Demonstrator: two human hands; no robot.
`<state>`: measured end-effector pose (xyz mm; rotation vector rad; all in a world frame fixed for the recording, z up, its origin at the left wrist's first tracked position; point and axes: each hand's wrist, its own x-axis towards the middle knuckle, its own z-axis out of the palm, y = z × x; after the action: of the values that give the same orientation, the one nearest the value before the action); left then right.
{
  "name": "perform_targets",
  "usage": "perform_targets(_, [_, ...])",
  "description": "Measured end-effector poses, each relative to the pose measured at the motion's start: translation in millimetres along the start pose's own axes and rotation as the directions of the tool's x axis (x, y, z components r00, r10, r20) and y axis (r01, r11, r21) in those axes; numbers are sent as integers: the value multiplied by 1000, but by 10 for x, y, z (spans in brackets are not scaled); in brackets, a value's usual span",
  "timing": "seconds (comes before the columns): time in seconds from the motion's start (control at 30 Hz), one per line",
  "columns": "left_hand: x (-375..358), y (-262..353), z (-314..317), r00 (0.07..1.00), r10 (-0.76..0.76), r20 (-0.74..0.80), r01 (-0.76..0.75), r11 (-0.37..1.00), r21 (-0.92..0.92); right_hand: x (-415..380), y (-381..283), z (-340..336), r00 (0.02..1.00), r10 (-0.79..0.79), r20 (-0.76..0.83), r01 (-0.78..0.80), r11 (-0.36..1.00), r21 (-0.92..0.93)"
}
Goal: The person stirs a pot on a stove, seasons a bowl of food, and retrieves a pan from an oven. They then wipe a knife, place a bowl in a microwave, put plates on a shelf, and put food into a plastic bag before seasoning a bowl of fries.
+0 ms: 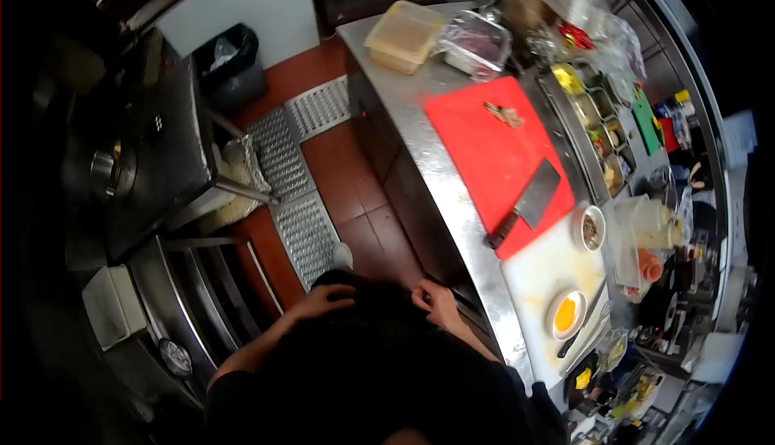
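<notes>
Black garment [379, 364] at the person's own front, low in the view at six o'clock, is what both hands rest on. Left hand [323, 301] lies flat on the dark cloth with fingers spread and closed on nothing; right hand [440, 304] sits at the cloth's edge at three o'clock from the left, fingers curled loosely, and whether they pinch the fabric cannot be told. The step in hand appears to be wiping or adjusting at the waist, away from the bench. Stainless-steel counter [404, 90] runs from the right hand toward one o'clock. On it a red rectangular cutting board [484, 146] carries a broad steel cleaver with black handle [529, 203] at its five o'clock corner, with a few small food scraps [504, 114] near its twelve o'clock edge. A white cutting board [541, 271] adjoins, with a small white bowl of orange-yellow sauce [567, 314] at five o'clock. Returning to the cleaver would call for a reach from the right hand toward two o'clock.
</notes>
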<state>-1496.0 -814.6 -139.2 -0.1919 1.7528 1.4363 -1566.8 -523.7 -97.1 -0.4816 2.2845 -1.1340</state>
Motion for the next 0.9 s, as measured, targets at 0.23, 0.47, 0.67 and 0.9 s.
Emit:
perform_targets(0.23, [146, 177, -1633, 957, 151, -246, -228, 918, -325, 1484, -1119, -65, 957, 51, 285, -53, 999, -3])
perform_targets(0.47, [613, 891, -3600, 854, 181, -487, -300, 937, -179, 3365, -1905, -1173, 923, -189, 335, 158, 981, 116])
perform_targets(0.67, [534, 988, -4631, 696, 31, -717, -318, 909, -270, 5475, -2848, -2231, 892, -397, 215, 438, 875, -206])
perform_targets(0.9, [1090, 607, -5932, 741, -353, -571, -169, 725, -668, 8215, -4335, -3088, 771, -594, 229, 463, 276, -842])
